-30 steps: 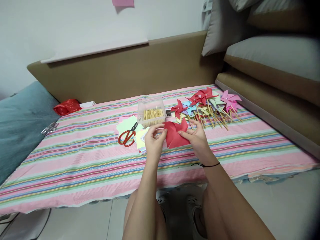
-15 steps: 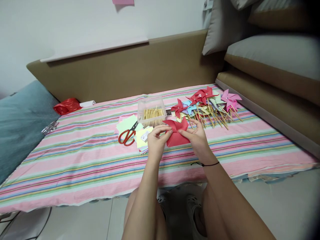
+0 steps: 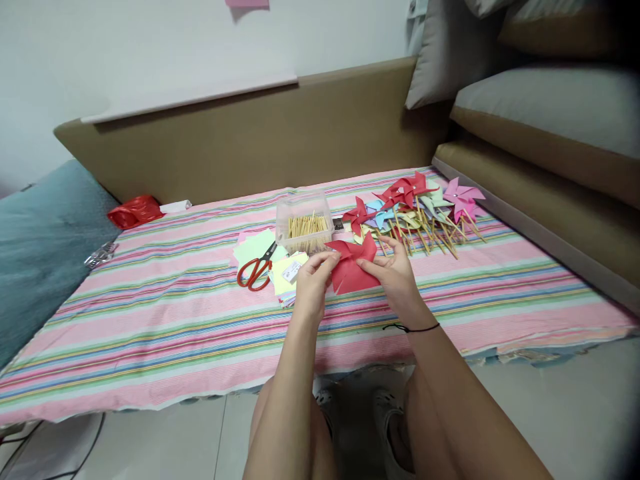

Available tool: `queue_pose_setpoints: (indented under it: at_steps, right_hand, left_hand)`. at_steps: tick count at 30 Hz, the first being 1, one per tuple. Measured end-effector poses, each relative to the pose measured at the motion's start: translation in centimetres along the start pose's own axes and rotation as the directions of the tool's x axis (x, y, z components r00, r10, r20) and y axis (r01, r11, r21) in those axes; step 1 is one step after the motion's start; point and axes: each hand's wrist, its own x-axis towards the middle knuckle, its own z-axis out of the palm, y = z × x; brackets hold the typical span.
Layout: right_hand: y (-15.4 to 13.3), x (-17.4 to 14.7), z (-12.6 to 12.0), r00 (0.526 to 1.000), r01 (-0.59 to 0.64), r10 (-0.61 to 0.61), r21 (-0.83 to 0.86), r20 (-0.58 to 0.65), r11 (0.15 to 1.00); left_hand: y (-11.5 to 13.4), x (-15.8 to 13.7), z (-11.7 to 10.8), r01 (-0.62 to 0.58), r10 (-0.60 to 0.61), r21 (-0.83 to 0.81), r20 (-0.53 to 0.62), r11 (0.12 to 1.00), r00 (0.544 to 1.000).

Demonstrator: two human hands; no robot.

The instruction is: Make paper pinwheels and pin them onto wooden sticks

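A square of red paper point(image 3: 356, 276), slit from its corners and partly folded toward the middle, is held up between both hands. My right hand point(image 3: 395, 270) is closed on it, its thumb pressing near the paper's centre. My left hand point(image 3: 315, 277) pinches the paper's left side between thumb and fingers. Just left of that hand lies a stack of coloured paper squares point(image 3: 284, 285) with a small white label on top. Red-handled scissors point(image 3: 256, 270) rest partly on pale green paper point(image 3: 256, 247). Behind the hands stands a clear plastic box point(image 3: 304, 208) of thin wooden sticks point(image 3: 307, 225).
Finished paper pinwheels point(image 3: 410, 200) on sticks lie in a pile at the right. A red plastic bag point(image 3: 135, 212) and a white item point(image 3: 175, 207) sit at the far left. Striped cloth point(image 3: 165, 313) covers the seat; cushions point(image 3: 550, 113) are stacked at right.
My left thumb and fingers have shifted slightly left and down from the paper's centre, and the slit at its lower left now gapes. The right hand stays in place.
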Motion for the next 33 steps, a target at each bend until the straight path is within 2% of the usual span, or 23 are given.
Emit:
queue_pose_setpoints:
  at_steps: [5,8,11,15,24,33]
  right_hand:
    - [-0.04,-0.08,0.06,1.0,-0.005,0.005,0.001,0.013,1.0]
    - [-0.11,-0.15,0.12,1.0,-0.009,0.009,-0.013,0.023,1.0]
    - [-0.31,-0.23,0.23,0.999,-0.014,0.015,-0.028,0.04,1.0]
    - [-0.58,-0.37,0.33,0.997,-0.016,0.019,-0.041,0.07,0.999]
    - [-0.31,-0.32,0.0,0.992,-0.009,0.018,-0.069,0.124,0.998]
    - [0.04,-0.2,-0.26,0.992,-0.012,0.025,-0.103,0.126,0.995]
  left_hand:
    - [-0.27,0.1,0.03,-0.038,0.039,0.044,-0.015,0.998,0.999]
    - [-0.49,0.18,0.05,-0.058,0.058,0.009,-0.022,0.998,0.998]
    - [-0.47,0.17,0.14,-0.014,0.012,-0.035,-0.052,0.999,0.999]
    - [-0.1,-0.07,0.3,0.063,-0.064,-0.013,-0.071,0.998,0.995]
    - [-0.07,-0.35,0.34,0.046,-0.044,0.054,-0.049,0.997,0.998]
    - [-0.11,-0.25,0.28,0.053,-0.05,0.067,-0.044,0.996,0.998]
